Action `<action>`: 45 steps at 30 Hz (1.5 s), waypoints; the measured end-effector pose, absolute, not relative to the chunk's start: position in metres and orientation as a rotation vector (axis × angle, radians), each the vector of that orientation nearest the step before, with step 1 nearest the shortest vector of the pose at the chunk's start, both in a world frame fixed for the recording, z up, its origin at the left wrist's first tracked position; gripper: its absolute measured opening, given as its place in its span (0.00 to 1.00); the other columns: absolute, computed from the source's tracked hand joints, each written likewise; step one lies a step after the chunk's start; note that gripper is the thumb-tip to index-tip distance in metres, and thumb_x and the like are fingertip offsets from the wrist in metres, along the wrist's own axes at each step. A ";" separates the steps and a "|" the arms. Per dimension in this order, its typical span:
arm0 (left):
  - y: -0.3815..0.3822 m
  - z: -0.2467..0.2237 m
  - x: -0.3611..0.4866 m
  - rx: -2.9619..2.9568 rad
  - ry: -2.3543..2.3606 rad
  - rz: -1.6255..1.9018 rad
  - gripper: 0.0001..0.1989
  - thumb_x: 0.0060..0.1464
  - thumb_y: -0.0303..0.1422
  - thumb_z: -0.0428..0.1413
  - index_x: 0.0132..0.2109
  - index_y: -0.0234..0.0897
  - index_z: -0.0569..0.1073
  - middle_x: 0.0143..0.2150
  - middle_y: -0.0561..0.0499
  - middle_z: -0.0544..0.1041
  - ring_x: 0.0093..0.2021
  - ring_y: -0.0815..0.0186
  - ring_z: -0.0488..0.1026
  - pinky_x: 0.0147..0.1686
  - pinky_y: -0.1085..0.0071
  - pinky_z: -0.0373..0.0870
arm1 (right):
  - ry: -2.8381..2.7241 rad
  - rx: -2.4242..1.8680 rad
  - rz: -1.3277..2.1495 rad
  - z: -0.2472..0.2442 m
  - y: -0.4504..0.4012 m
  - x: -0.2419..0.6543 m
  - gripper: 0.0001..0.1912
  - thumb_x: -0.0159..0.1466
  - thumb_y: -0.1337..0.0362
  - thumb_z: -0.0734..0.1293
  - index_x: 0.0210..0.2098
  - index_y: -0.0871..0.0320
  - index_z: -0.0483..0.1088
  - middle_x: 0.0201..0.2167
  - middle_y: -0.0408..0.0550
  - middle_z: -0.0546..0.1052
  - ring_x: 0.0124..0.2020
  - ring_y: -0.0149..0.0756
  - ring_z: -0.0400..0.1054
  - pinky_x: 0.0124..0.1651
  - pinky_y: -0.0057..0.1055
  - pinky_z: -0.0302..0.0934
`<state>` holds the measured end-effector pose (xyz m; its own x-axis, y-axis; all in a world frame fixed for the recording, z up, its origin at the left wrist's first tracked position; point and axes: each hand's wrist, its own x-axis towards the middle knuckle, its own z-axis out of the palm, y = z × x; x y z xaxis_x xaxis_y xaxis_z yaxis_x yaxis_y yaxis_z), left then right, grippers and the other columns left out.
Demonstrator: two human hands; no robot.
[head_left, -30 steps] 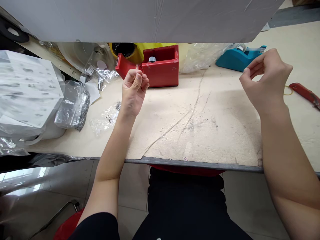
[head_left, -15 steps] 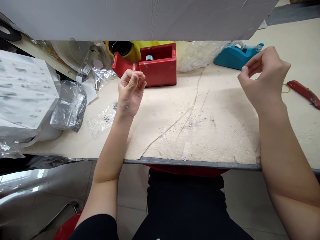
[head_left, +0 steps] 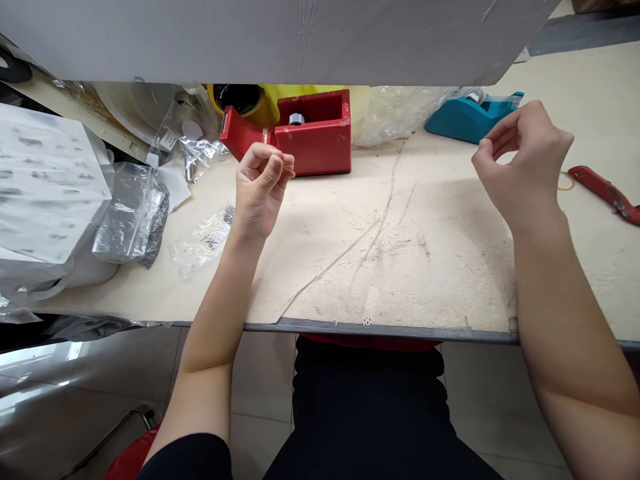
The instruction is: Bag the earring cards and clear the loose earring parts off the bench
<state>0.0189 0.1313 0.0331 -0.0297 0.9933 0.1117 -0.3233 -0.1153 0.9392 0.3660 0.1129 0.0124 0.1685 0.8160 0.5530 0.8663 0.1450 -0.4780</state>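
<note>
My left hand [head_left: 261,193] is raised over the table, thumb and fingertips pinched together in front of a red tape dispenser [head_left: 323,143]. Whatever sits in that pinch, if anything, is too small to make out. Well apart from it on the right, my right hand [head_left: 533,167] also has its thumb and index finger pinched, with the other fingers curled. Nothing can be named between those fingertips either. Just behind and left of this hand stands a teal tape dispenser [head_left: 457,120]. A red-handled tool [head_left: 603,190] lies to its right.
A grey-white panel [head_left: 280,40] spans the top of the view. Clear plastic bags [head_left: 125,213] and a white faceted object [head_left: 45,180] crowd the left. A small marked bag [head_left: 200,243] lies near my left forearm. Thin scraps dot the cream tabletop [head_left: 330,220].
The view has shifted slightly, moving the table things a little left and down. My right hand sits slightly lower and further left in view. Both pinches look the same.
</note>
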 end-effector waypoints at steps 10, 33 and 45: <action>0.132 0.029 0.019 1.147 0.830 1.402 0.09 0.54 0.29 0.69 0.30 0.44 0.78 0.30 0.57 0.78 0.33 0.74 0.76 0.37 0.81 0.75 | -1.628 -1.685 -0.098 0.013 0.113 0.369 0.13 0.54 0.72 0.66 0.30 0.53 0.56 0.24 0.40 0.66 0.23 0.31 0.64 0.31 0.33 0.65; 0.139 0.009 0.026 1.159 0.740 1.235 0.19 0.37 0.45 0.76 0.31 0.43 0.78 0.27 0.61 0.76 0.28 0.79 0.74 0.34 0.83 0.74 | -1.652 -1.694 -0.085 0.022 0.106 0.368 0.14 0.60 0.74 0.66 0.32 0.54 0.56 0.26 0.39 0.65 0.26 0.27 0.62 0.34 0.30 0.63; 0.141 0.007 0.019 1.128 0.770 1.225 0.20 0.44 0.47 0.74 0.33 0.40 0.77 0.35 0.57 0.78 0.37 0.75 0.77 0.39 0.79 0.73 | -1.663 -1.679 -0.044 0.021 0.105 0.368 0.15 0.60 0.75 0.66 0.32 0.53 0.55 0.27 0.40 0.65 0.26 0.28 0.62 0.34 0.32 0.62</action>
<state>0.0189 0.1413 0.0073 0.2165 0.9698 0.1127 -0.3192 -0.0388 0.9469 0.3684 0.1052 0.0207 0.1519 0.8426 0.5167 0.8690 0.1352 -0.4760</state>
